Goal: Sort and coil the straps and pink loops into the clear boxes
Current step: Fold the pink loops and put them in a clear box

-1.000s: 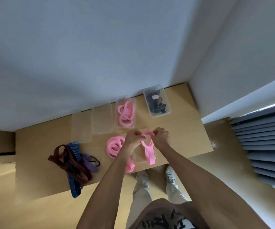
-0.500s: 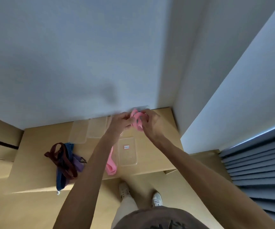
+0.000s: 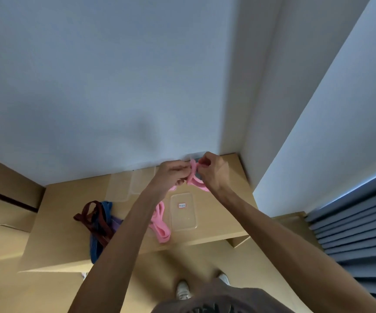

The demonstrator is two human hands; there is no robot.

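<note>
both hands, left hand (image 3: 173, 173) and right hand (image 3: 212, 170), pinch the same pink loop (image 3: 195, 180) between them up near the wall, fingers curled tight on it, so the clear box (image 3: 183, 210) sits just below and toward me, nearer the right hand i'd say.

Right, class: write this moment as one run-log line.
left hand: holds pink loop | right hand: holds same loop | clear box: empty | straps: unsorted on table
</note>
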